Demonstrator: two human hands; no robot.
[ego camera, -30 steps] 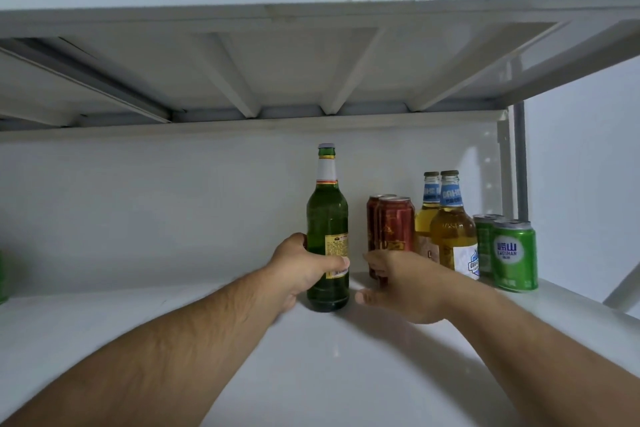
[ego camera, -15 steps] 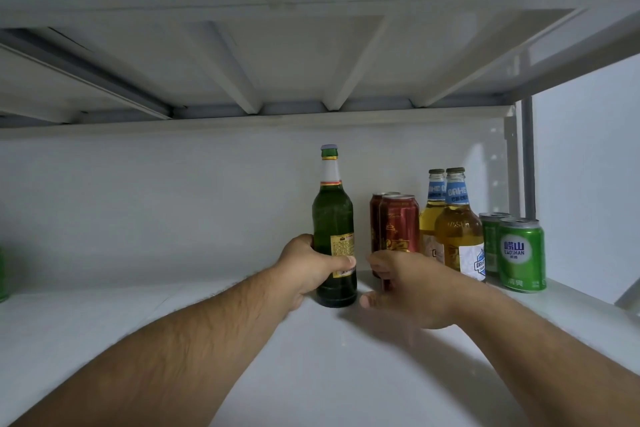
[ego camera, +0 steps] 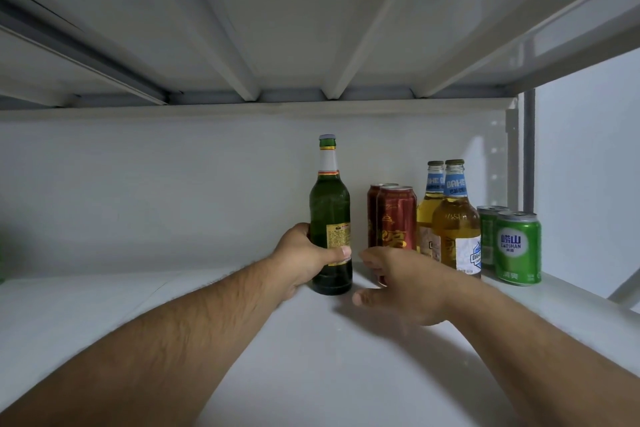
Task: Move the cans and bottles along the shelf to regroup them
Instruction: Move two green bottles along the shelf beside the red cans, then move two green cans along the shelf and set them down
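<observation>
Glossy dark-green glass bottle [ego camera: 329, 215] with paper label; shiny metal red cans [ego camera: 396, 217] at three o'clock of it; matt white painted shelf [ego camera: 311, 374].

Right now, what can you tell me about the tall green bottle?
The green bottle looks like dark glass, with a pale cap, a white neck band edged in gold and red, and a yellow label. It stands upright on the white shelf, left of the red cans. The left hand grips its lower half, thumb across the label.
</observation>
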